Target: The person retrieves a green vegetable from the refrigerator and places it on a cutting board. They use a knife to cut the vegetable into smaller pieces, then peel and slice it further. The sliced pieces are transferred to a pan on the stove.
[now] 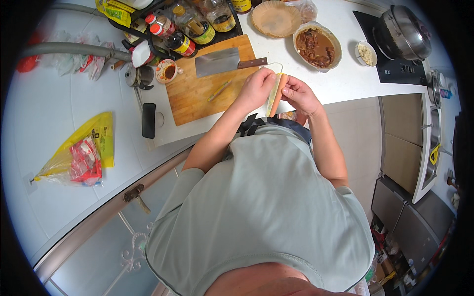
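An orange-pink sausage stands out from its printed plastic casing, which hangs open along its left side. My left hand pinches the casing near its upper end. With thumb and fingers, my right hand grips the sausage from the right. Both hands are just off the right edge of a wooden cutting board, at the counter's front. A cleaver lies flat across the board's far part, its wooden handle pointing right. Nearer me, a narrow yellow printed strip rests on the wood.
Sauce bottles crowd a rack behind the board. A small bowl of dark sauce and a black phone sit left. Rightward are a dish of brown meat, a small bowl and a steel pot on the cooktop.
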Action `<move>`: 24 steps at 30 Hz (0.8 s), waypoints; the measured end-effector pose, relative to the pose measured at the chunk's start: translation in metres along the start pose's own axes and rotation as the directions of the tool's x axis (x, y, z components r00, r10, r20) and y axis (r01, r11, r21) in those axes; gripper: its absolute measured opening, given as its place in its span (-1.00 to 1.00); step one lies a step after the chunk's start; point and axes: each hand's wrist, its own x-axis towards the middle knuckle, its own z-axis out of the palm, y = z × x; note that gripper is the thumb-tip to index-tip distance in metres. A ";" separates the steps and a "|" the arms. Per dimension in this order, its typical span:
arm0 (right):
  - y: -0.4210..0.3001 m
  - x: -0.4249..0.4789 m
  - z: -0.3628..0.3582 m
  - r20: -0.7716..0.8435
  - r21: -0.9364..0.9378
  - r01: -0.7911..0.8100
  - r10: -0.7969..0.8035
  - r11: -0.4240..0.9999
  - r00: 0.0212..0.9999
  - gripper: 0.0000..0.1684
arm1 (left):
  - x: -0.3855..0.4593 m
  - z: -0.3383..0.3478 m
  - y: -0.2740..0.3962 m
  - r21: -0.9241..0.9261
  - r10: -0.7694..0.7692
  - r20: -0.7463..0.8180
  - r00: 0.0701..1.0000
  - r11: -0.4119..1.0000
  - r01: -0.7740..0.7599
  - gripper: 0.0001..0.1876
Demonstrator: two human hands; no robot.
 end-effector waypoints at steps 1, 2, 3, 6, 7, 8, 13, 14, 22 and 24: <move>0.004 0.001 -0.002 -0.002 0.026 0.022 -0.022 0.999 1.000 -0.67 | 0.000 0.001 0.000 -0.010 -0.009 -0.001 1.000 1.000 0.009 -0.78; 0.007 0.002 -0.004 -0.005 0.052 0.044 -0.044 0.998 0.999 -0.68 | 0.000 0.002 0.000 0.026 0.000 -0.008 1.000 1.000 0.000 -0.78; 0.007 0.004 -0.002 -0.053 -0.040 0.052 -0.054 0.998 0.997 -0.69 | -0.001 0.004 0.001 0.061 0.007 -0.015 1.000 0.998 -0.006 -0.78; 0.010 0.009 0.000 -0.148 -0.189 0.042 -0.071 0.981 0.987 -0.71 | -0.001 0.005 0.004 0.064 -0.046 -0.010 0.999 0.997 0.047 -0.78; 0.012 0.010 -0.003 -0.151 -0.155 0.032 -0.056 0.987 0.987 -0.71 | 0.001 0.005 0.005 0.048 -0.075 -0.003 0.997 0.996 0.075 -0.78; 0.013 0.010 -0.005 -0.153 -0.121 0.022 -0.041 0.992 0.987 -0.71 | 0.002 0.006 0.002 0.045 -0.068 -0.001 0.998 0.997 0.068 -0.78; 0.003 0.008 0.002 -0.092 0.035 -0.037 0.040 0.999 0.995 -0.74 | 0.008 0.003 -0.018 -0.040 -0.124 0.071 0.990 0.991 0.127 -0.76; 0.003 0.008 0.003 -0.079 0.068 -0.044 0.050 0.997 0.996 -0.74 | 0.009 0.004 -0.024 -0.093 -0.144 0.088 0.986 0.984 0.152 -0.75; 0.006 0.021 -0.009 -0.143 0.182 -0.037 0.064 0.983 0.988 -0.73 | 0.005 0.007 -0.030 -0.224 -0.240 0.044 0.970 0.944 0.244 -0.70; 0.004 0.024 -0.011 -0.234 0.162 -0.004 0.042 0.987 0.971 -0.72 | -0.010 0.012 -0.029 -0.082 -0.131 -0.020 0.991 0.988 0.129 -0.66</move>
